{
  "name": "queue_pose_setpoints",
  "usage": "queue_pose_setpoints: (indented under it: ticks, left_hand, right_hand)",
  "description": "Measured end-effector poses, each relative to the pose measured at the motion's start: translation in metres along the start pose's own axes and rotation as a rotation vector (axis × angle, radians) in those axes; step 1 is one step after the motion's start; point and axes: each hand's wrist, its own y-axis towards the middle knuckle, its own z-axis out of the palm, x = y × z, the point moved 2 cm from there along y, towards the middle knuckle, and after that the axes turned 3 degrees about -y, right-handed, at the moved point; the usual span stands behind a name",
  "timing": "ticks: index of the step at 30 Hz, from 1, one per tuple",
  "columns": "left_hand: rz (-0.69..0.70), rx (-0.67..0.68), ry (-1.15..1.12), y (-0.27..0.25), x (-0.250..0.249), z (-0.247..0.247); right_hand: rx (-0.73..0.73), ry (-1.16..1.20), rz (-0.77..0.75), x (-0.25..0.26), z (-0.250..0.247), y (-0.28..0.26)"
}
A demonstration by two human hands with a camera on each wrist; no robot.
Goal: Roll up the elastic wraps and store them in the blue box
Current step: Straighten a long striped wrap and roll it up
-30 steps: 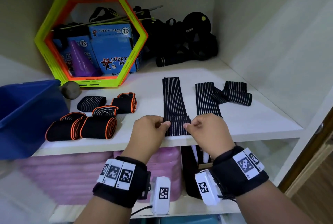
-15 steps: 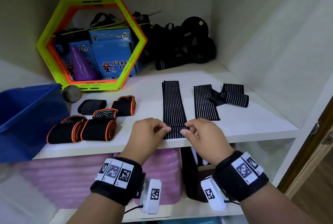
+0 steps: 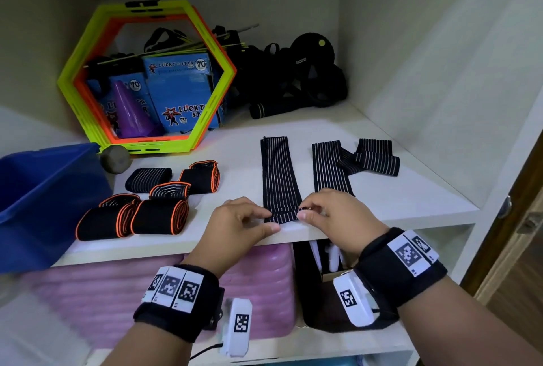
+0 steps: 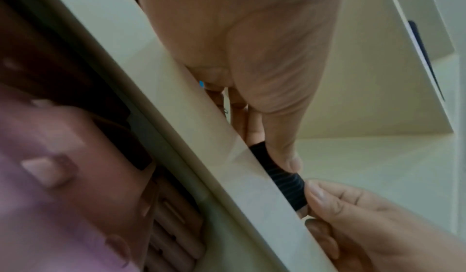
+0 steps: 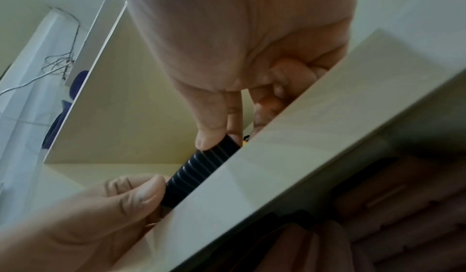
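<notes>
A long black wrap with white stripes (image 3: 279, 171) lies flat on the white shelf (image 3: 396, 204), running front to back. Its near end is turned into a small roll (image 3: 284, 216) at the shelf's front edge. My left hand (image 3: 266, 220) pinches the roll's left end and my right hand (image 3: 304, 212) pinches its right end. Both wrist views show the thin roll (image 4: 286, 178) (image 5: 201, 168) between thumbs and fingers. The blue box (image 3: 44, 195) stands at the far left. Several finished rolls (image 3: 158, 215) lie beside it.
A second striped wrap (image 3: 330, 170) lies unrolled to the right, with a loosely folded one (image 3: 376, 156) behind it. At the back stand a yellow-orange hexagon frame (image 3: 147, 77), blue packets, a purple cone and black gear (image 3: 293, 77). A grey ball (image 3: 115, 159) sits by the box. Pink mats fill the lower shelf.
Both hands have turned the wrap's near end over into a tighter roll at the shelf edge. The head view has dipped slightly, so the shelf contents sit lower in the picture.
</notes>
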Motion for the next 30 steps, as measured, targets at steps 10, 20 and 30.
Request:
queue_pose_setpoints:
  ticks: [10,20,30]
  left_hand:
    - [-0.066,0.017,-0.121,0.004,0.0,0.002]
    - [-0.161,0.059,-0.003,0.011,-0.001,0.006]
    - [-0.364,0.044,0.032,0.023,-0.01,0.008]
  right_hand:
    - [0.014,0.019,0.022,-0.001,0.004,0.001]
    - [-0.021,0.061,0.136,0.0,0.007,0.011]
    - [-0.156,-0.008,0.304,0.004,0.011,0.012]
